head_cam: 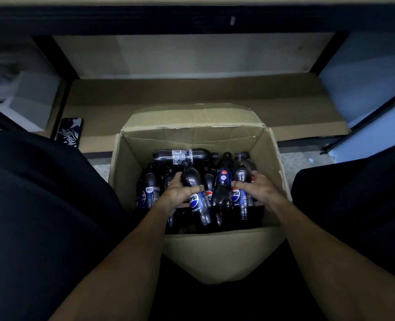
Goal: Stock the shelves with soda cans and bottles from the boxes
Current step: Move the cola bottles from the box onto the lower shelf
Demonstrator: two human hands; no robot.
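Open cardboard box [273, 172] sat on the floor between the person's dark-trousered knees, flaps spread, holding loose Pepsi bottles. Left hand [176, 196] gripped one Pepsi bottle [197, 201] around its middle. Right hand [260, 191] wrapped around a second bottle [242, 179] near the box's right wall. A third bottle [182, 156] lay crosswise at the far side. Beyond, a flat cardboard sheet [157, 96] lined the low level of the dark shelving frame [145, 19]. A phone [70, 132] in a printed case lay at the sheet's left end.

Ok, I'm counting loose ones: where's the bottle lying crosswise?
In the head view, the crosswise bottle lies atop the other bottles against the far wall of the cardboard box, left of centre, cap pointing right.
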